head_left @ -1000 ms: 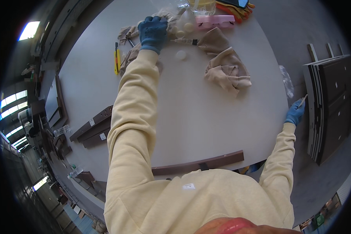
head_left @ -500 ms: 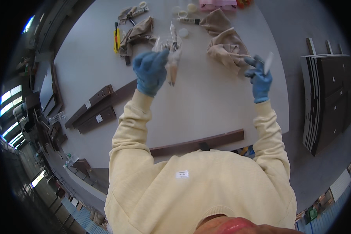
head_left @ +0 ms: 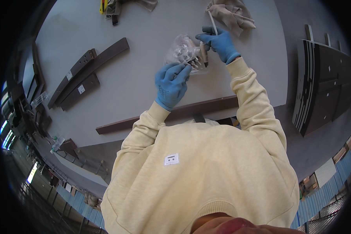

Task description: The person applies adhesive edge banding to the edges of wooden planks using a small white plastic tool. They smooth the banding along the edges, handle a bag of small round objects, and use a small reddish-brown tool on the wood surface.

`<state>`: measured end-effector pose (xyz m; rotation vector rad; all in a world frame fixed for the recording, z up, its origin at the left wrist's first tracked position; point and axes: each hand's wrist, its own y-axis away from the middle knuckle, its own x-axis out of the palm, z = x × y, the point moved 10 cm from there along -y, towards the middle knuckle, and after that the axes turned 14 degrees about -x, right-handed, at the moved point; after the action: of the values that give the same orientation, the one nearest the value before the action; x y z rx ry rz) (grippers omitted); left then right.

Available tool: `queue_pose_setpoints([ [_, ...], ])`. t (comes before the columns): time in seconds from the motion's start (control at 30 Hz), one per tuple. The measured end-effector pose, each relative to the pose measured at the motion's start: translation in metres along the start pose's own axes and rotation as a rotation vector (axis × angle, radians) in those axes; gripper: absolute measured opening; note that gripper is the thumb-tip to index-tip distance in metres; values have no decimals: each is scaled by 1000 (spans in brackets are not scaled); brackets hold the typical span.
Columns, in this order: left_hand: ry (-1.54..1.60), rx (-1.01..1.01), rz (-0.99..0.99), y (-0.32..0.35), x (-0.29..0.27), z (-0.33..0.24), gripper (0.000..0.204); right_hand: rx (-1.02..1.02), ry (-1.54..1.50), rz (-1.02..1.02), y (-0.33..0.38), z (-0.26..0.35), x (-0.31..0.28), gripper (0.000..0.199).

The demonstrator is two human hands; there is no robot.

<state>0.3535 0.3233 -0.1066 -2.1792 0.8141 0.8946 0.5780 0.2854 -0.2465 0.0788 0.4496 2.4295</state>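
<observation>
My left hand (head_left: 171, 85), in a blue glove, pinches the near edge of a clear plastic bag (head_left: 178, 50) above the table. Several slim pens or tubes with pale bodies and dark tips are bunched in the bag; their exact kind is hard to make out. Also gloved in blue, my right hand (head_left: 223, 46) is at the bag's right side. A slender white stick (head_left: 212, 22) juts up from between its fingers. Its fingertips also meet a pale marker-like tube (head_left: 205, 55) with a dark lower end. Whether that tube is inside the bag, I cannot tell.
Dark brown boards (head_left: 90, 70) lie at the left of the grey table, and a long brown strip (head_left: 183, 112) runs along its near edge. A beige cloth (head_left: 233, 17) is at the far right, another (head_left: 144, 3) at the far left. Stacked panels (head_left: 323, 85) stand right.
My right hand has come left to the bag with the white stick. My left hand and the bag are closer to my body. The view has shifted, so the far tabletop things sit higher.
</observation>
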Motion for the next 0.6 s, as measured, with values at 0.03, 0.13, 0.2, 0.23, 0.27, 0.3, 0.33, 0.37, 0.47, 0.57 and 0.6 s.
queue_pose_setpoints([
  [0.03,-3,-17,20,-2,2,2,48,11,-18,-1,5,-2,-4,47],
  [0.13,85,-100,85,-2,5,5,42,79,-51,-2,27,-9,-18,41],
  [0.2,133,-138,89,-1,5,2,49,131,-59,52,42,-14,-18,40],
  [0.23,173,-164,73,-1,4,2,54,124,-74,79,47,-14,-17,40],
  [0.27,145,-182,9,-1,3,1,58,133,-56,55,51,-17,-16,38],
  [0.3,134,-205,-79,-1,2,-3,63,102,-78,55,53,-16,-10,37],
  [0.33,115,-209,-159,-2,-1,-4,68,61,-100,41,55,-14,-6,36],
  [0.37,84,-244,-179,-4,0,1,71,99,-99,7,59,-18,-4,34],
  [0.47,14,-289,-196,-14,1,11,72,73,-90,-42,74,-7,-16,33],
  [0.57,35,-350,-114,-19,0,21,53,1,-234,-133,95,16,-28,24],
  [0.6,45,-375,-47,-20,2,23,47,-24,-255,-154,104,25,-30,24],
])
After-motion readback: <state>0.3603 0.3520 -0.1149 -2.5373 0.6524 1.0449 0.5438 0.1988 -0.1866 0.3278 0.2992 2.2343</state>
